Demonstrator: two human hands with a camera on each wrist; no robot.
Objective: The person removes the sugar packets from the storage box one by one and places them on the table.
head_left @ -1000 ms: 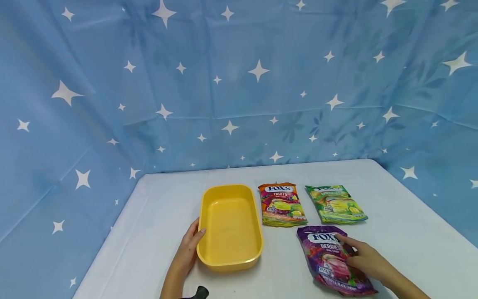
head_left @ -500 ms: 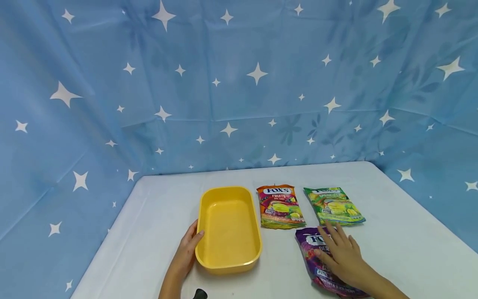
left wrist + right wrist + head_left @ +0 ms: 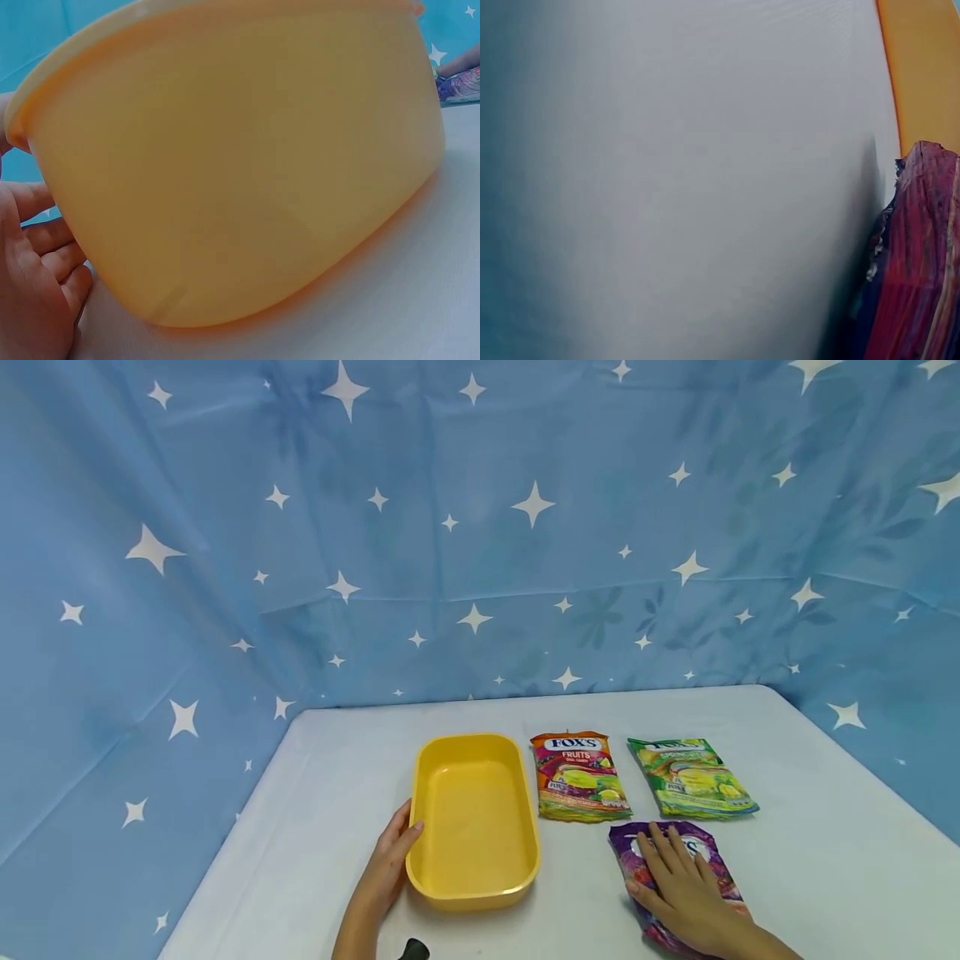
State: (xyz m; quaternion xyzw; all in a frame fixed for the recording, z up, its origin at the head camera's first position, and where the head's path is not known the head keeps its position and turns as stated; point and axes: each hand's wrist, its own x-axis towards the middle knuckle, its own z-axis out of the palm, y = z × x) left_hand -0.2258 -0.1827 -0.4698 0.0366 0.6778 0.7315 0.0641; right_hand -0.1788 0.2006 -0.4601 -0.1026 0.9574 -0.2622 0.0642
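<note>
My left hand [image 3: 387, 864] holds the left side of an empty yellow plastic tub [image 3: 472, 827], thumb at the rim. In the left wrist view several fingers [image 3: 56, 247] lie against the outside of the tub [image 3: 240, 172]. With fingers straight and a little spread, my right hand [image 3: 682, 889] rests flat on a purple Fox's Berries candy bag [image 3: 722, 872], covering much of its front. That bag's crinkled edge [image 3: 922, 255] fills the lower right of the right wrist view.
Beyond the purple bag lie a red-orange Fox's Fruits bag [image 3: 579, 781] and a green Fox's bag [image 3: 693, 781]. A white cloth covers the table [image 3: 337, 760]. Behind it hangs a blue star-patterned curtain [image 3: 465, 560]. A dark rounded object [image 3: 416, 949] shows at the bottom edge.
My right hand let go of the purple bag's right edge, spread its fingers and came down flat on the bag's front. The left hand and tub stay in place on the table.
</note>
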